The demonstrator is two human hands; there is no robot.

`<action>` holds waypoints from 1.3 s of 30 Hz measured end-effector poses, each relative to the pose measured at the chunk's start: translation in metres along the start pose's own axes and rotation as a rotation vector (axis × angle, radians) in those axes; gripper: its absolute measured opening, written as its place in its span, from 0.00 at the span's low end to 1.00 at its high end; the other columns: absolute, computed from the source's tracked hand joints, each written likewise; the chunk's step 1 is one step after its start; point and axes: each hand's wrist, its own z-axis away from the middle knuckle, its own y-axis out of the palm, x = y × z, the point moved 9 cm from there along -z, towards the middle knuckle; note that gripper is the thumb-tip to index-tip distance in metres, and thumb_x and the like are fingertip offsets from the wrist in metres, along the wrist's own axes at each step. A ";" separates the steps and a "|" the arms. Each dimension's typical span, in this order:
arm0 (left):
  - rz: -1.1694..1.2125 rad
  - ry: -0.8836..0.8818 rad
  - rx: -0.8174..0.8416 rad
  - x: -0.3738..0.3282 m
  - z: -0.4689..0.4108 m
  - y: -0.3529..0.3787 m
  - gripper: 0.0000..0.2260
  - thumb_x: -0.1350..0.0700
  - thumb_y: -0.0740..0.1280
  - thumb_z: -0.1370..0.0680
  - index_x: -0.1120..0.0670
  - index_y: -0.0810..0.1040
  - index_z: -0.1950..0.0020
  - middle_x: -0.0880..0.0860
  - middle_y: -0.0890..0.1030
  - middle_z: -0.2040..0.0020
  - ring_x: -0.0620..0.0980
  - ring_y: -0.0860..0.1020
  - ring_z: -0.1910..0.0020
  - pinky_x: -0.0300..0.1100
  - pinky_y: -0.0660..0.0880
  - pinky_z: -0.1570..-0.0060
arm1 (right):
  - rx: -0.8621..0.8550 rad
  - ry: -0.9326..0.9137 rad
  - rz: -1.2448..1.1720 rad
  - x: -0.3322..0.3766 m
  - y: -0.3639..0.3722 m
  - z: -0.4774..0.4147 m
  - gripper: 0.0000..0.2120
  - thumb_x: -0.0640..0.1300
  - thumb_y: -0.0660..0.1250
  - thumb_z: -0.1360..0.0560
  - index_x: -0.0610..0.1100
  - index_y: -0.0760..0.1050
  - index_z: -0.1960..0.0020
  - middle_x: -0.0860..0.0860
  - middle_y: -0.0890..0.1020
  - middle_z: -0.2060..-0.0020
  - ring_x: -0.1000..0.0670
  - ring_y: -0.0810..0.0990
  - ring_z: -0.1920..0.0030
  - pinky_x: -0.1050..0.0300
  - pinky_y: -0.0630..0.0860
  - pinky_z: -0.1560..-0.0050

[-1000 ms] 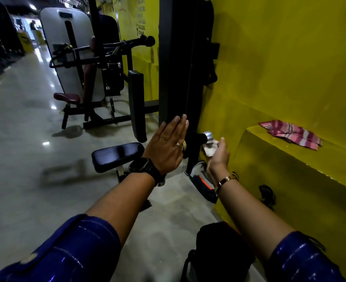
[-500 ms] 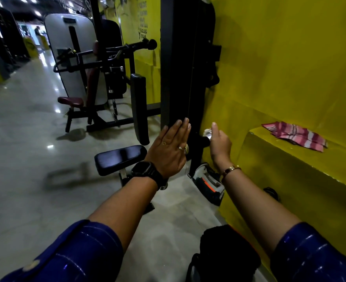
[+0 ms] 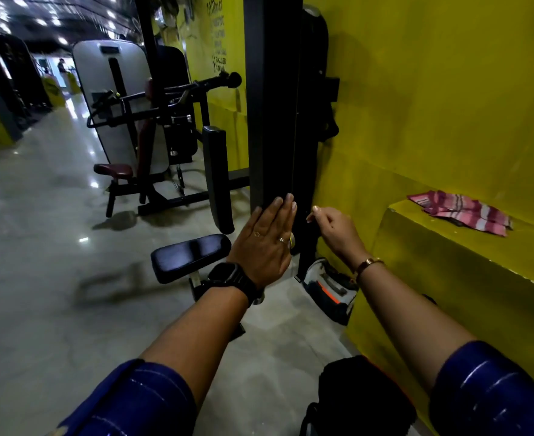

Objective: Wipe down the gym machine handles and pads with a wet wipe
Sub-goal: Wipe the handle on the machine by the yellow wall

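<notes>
Black upright looks rigid | left hand flat on it, fingers straight | right hand curled beside it, wipe hidden, can't tell grip | wipe: likely limp, bunch in palm

- Under the left grip: upright post, black painted metal, matt.
- Left of that grip: seat pad, black, smooth, faint sheen.
- Further left: floor, polished, glossy.
- Right of the right grip: wall, matt yellow paint; striped cloth, soft, rumpled.

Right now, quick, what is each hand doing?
Left hand: open, flat against the black upright.
Right hand: fingers curled; what it holds, if anything, is hidden.
</notes>
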 end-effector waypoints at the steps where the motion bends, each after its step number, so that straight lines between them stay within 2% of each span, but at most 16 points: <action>1: -0.002 0.001 0.003 0.000 0.000 0.000 0.31 0.49 0.56 0.24 0.60 0.56 0.23 0.58 0.52 0.21 0.53 0.37 0.22 0.50 0.38 0.24 | 0.031 0.095 -0.064 -0.007 0.001 -0.004 0.18 0.48 0.57 0.18 0.39 0.81 0.55 0.42 0.83 0.55 0.45 0.80 0.53 0.52 0.73 0.53; 6: 0.030 -0.006 -0.013 0.001 -0.001 -0.002 0.30 0.50 0.55 0.24 0.60 0.56 0.23 0.58 0.55 0.23 0.52 0.37 0.22 0.50 0.39 0.24 | -0.131 0.752 -0.928 -0.040 0.022 0.032 0.20 0.55 0.54 0.18 0.41 0.76 0.56 0.43 0.81 0.57 0.47 0.79 0.57 0.54 0.75 0.58; 8: 0.053 -0.012 -0.029 0.001 -0.001 -0.003 0.30 0.51 0.56 0.24 0.61 0.56 0.23 0.58 0.56 0.24 0.52 0.37 0.22 0.49 0.40 0.24 | -0.325 0.854 -1.111 -0.053 0.031 0.053 0.21 0.57 0.54 0.19 0.42 0.76 0.55 0.44 0.82 0.58 0.46 0.80 0.57 0.54 0.77 0.61; 10: 0.062 -0.015 -0.029 0.001 0.000 -0.002 0.31 0.51 0.57 0.24 0.60 0.56 0.23 0.58 0.56 0.23 0.51 0.38 0.22 0.49 0.39 0.23 | -0.571 0.848 -1.084 -0.059 0.025 0.072 0.19 0.55 0.57 0.20 0.43 0.79 0.57 0.45 0.83 0.61 0.44 0.81 0.57 0.56 0.76 0.63; 12: 0.060 -0.019 -0.031 0.001 0.000 -0.002 0.31 0.51 0.57 0.25 0.60 0.57 0.23 0.57 0.58 0.23 0.51 0.38 0.22 0.49 0.40 0.23 | -0.720 0.775 -0.989 -0.054 0.015 0.079 0.17 0.51 0.58 0.20 0.43 0.81 0.55 0.46 0.84 0.59 0.45 0.82 0.54 0.55 0.77 0.59; 14: 0.043 -0.012 -0.031 -0.001 0.001 -0.001 0.31 0.51 0.57 0.25 0.60 0.57 0.23 0.57 0.60 0.23 0.52 0.38 0.22 0.49 0.40 0.23 | -0.705 0.681 -0.882 -0.046 0.008 0.072 0.16 0.49 0.58 0.19 0.42 0.81 0.47 0.46 0.83 0.53 0.48 0.81 0.51 0.57 0.77 0.54; 17: 0.022 -0.007 -0.028 0.000 0.000 -0.001 0.31 0.50 0.57 0.24 0.60 0.56 0.23 0.57 0.56 0.23 0.52 0.37 0.22 0.49 0.38 0.24 | -0.492 0.486 -0.672 -0.036 0.004 0.042 0.14 0.43 0.59 0.20 0.40 0.78 0.40 0.48 0.81 0.49 0.51 0.78 0.49 0.68 0.74 0.55; 18: 0.023 -0.007 -0.034 0.000 -0.001 -0.002 0.31 0.50 0.57 0.24 0.60 0.56 0.23 0.57 0.56 0.24 0.52 0.37 0.22 0.49 0.38 0.24 | -0.397 0.405 -0.569 -0.032 0.004 0.032 0.14 0.42 0.60 0.22 0.40 0.77 0.40 0.47 0.80 0.47 0.50 0.78 0.47 0.67 0.75 0.51; 21: 0.038 -0.006 -0.041 0.000 -0.001 -0.003 0.31 0.50 0.57 0.25 0.60 0.56 0.23 0.57 0.57 0.24 0.52 0.37 0.22 0.49 0.39 0.24 | -0.168 0.124 -0.196 -0.017 0.004 0.020 0.20 0.35 0.59 0.29 0.39 0.77 0.39 0.44 0.79 0.41 0.45 0.76 0.38 0.53 0.73 0.36; 24: 0.034 -0.001 -0.017 0.000 0.000 0.000 0.32 0.50 0.57 0.24 0.60 0.54 0.23 0.57 0.55 0.23 0.52 0.37 0.22 0.50 0.40 0.24 | -0.155 -0.094 0.071 -0.004 0.000 0.035 0.26 0.26 0.59 0.32 0.37 0.75 0.36 0.41 0.76 0.35 0.44 0.69 0.31 0.54 0.63 0.28; 26: 0.039 -0.004 -0.013 0.000 0.000 0.001 0.32 0.50 0.56 0.24 0.60 0.54 0.23 0.57 0.55 0.23 0.52 0.38 0.21 0.50 0.39 0.24 | -0.237 -0.152 0.101 0.000 -0.007 0.046 0.26 0.28 0.57 0.32 0.36 0.75 0.36 0.40 0.76 0.36 0.45 0.69 0.32 0.60 0.62 0.29; 29: 0.071 -0.008 -0.015 0.000 0.001 0.001 0.31 0.50 0.56 0.24 0.60 0.54 0.23 0.57 0.54 0.23 0.52 0.36 0.22 0.50 0.40 0.24 | -0.322 -0.119 0.112 0.001 -0.016 0.044 0.23 0.34 0.56 0.29 0.36 0.75 0.35 0.39 0.79 0.40 0.41 0.76 0.39 0.59 0.67 0.36; 33: 0.045 0.003 -0.028 -0.002 0.003 0.002 0.32 0.50 0.55 0.23 0.60 0.50 0.21 0.56 0.38 0.20 0.52 0.38 0.22 0.50 0.39 0.23 | -0.318 -0.225 0.191 0.026 -0.012 0.040 0.18 0.32 0.61 0.29 0.35 0.78 0.40 0.40 0.83 0.48 0.41 0.80 0.48 0.56 0.70 0.44; 35: 0.052 0.004 -0.038 -0.001 0.003 0.002 0.34 0.50 0.54 0.22 0.59 0.45 0.20 0.55 0.36 0.21 0.53 0.38 0.21 0.50 0.38 0.24 | -0.272 -0.303 0.147 0.046 0.002 0.048 0.16 0.31 0.62 0.29 0.36 0.79 0.42 0.41 0.83 0.51 0.46 0.77 0.50 0.55 0.71 0.46; 37: 0.073 0.003 -0.049 0.000 0.002 0.000 0.34 0.50 0.54 0.21 0.59 0.42 0.20 0.54 0.36 0.21 0.52 0.38 0.21 0.49 0.39 0.23 | -0.267 -0.372 0.094 0.061 0.013 0.059 0.16 0.33 0.60 0.27 0.35 0.78 0.42 0.41 0.83 0.52 0.48 0.74 0.50 0.60 0.70 0.44; 39: 0.090 0.000 -0.051 0.000 0.001 0.000 0.33 0.50 0.54 0.21 0.59 0.45 0.20 0.55 0.38 0.20 0.52 0.38 0.21 0.49 0.40 0.23 | -0.279 -0.396 0.105 0.061 0.018 0.068 0.18 0.30 0.62 0.28 0.34 0.77 0.39 0.41 0.82 0.48 0.48 0.74 0.47 0.66 0.66 0.39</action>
